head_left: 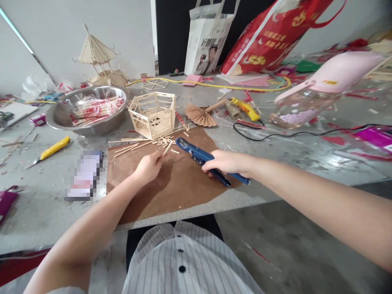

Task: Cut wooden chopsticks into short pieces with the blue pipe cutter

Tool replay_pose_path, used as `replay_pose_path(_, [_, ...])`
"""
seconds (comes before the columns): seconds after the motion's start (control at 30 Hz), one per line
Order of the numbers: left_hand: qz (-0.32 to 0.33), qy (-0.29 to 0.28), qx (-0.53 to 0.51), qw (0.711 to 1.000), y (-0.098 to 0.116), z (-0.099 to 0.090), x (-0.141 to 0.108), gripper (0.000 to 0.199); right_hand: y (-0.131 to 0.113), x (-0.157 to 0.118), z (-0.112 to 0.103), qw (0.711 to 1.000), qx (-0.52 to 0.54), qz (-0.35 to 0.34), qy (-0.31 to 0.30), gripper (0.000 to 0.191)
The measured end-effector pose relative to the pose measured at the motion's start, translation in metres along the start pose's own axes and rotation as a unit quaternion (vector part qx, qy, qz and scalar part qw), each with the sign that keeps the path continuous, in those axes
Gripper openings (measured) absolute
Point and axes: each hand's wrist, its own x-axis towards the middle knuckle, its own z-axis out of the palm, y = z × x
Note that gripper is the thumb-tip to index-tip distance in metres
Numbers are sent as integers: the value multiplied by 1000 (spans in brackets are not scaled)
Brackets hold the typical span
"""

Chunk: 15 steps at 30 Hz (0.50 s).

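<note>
Between the fingers of my left hand [149, 166] is a thin wooden stick [168, 148], its free end pointing up and to the right. My right hand [225, 161] is wrapped around the handles of a blue hand cutter [196, 153]. The cutter's head lies just right of the stick, apart from it. Short cut stick pieces [162, 141] and longer sticks [130, 148] are scattered at the back of a brown mat [180, 188]. Behind them stands a hexagonal wooden stick frame [153, 118].
A steel bowl [101, 130] of wrapped sticks, a yellow utility knife [53, 149] and a phone [85, 175] are on the left. Toward the back right are a paper fan [200, 114], a yellow glue gun [246, 108] with its black cord and a pink-lidded bottle [318, 96]. A stick pavilion [96, 53] stands behind.
</note>
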Motion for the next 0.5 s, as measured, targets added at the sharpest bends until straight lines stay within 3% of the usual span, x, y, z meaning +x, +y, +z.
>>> replay_pose_path(0.23, [-48, -24, -109, 993, 0, 1, 2, 40, -11, -9, 3, 983, -161, -57, 69, 14])
replay_pose_path(0.5, [-20, -21, -84, 996, 14, -1, -1, 37, -19, -5, 14, 953, -291, -70, 40, 12])
